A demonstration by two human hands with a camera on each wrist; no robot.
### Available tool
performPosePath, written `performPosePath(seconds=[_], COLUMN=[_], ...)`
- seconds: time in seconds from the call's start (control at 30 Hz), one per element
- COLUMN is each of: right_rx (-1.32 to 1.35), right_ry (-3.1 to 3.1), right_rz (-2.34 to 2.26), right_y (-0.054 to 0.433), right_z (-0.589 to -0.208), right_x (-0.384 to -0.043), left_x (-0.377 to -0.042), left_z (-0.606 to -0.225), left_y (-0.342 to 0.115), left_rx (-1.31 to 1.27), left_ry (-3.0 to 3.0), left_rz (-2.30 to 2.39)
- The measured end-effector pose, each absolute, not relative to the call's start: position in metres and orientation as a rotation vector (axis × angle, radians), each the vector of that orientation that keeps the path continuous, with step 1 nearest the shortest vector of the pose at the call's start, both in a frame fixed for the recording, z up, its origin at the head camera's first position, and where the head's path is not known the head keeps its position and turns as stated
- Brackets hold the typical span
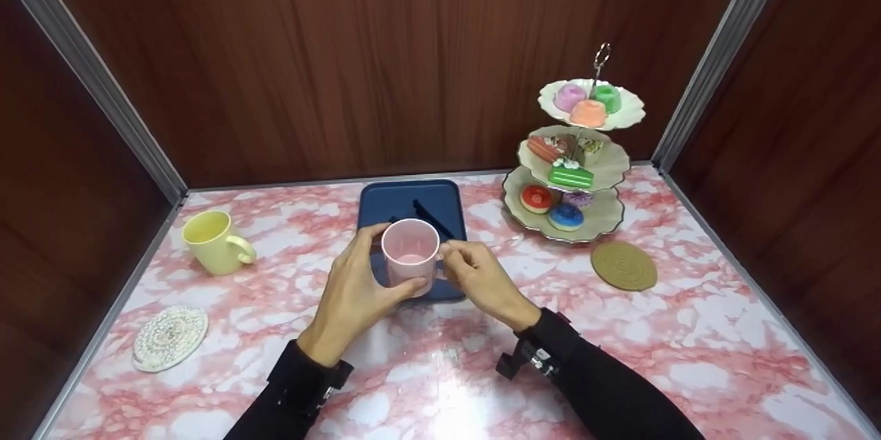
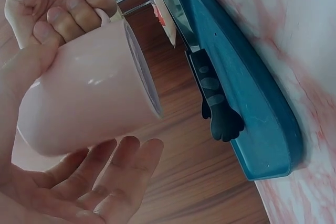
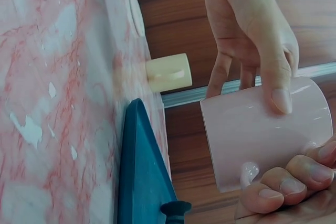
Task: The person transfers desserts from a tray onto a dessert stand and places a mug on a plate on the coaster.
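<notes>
A pink mug (image 1: pixel 411 261) is held upright in the air, above the near part of a dark blue tray (image 1: pixel 389 193). My left hand (image 1: pixel 349 292) holds its body from the left, thumb across the near side and fingers round the far side. From the right, my right hand (image 1: pixel 487 283) grips the handle, its fingers curled and hiding most of it. Black tongs with a paw-shaped tip (image 2: pixel 223 116) lie on the tray in the left wrist view; in the head view the mug partly covers them.
A yellow mug (image 1: pixel 219 250) stands at the left, behind a white beaded coaster (image 1: pixel 171 338). At the back right rises a three-tier stand (image 1: pixel 606 209) bearing toy cakes and doughnuts. A tan round coaster (image 1: pixel 624 266) lies before it. Wood-patterned walls (image 1: pixel 358 68) enclose the marbled table.
</notes>
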State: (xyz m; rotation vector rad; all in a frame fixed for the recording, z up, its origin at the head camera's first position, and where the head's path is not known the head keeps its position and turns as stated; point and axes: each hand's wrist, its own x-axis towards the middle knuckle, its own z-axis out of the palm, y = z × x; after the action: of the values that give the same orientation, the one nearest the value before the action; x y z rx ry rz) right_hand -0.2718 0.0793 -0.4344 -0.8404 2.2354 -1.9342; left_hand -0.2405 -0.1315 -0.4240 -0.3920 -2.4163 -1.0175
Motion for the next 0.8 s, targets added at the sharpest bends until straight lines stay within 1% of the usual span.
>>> performPosePath(seconds=[0.2, 0.8], right_rx=[-0.819, -0.64], right_ry=[2.161, 2.23], right_rz=[-2.022, -2.083], right_y=[0.093, 0.146], right_z=[-0.436, -0.441], right_x=[-0.273, -0.275], left_x=[-0.24, -0.236], left_z=[-0.424, -0.438], left_y=[-0.134, -0.154], left_rx=[-0.429, -0.348], left_ry=[-2.445, -2.477], left_rz=[-1.009, -0.85])
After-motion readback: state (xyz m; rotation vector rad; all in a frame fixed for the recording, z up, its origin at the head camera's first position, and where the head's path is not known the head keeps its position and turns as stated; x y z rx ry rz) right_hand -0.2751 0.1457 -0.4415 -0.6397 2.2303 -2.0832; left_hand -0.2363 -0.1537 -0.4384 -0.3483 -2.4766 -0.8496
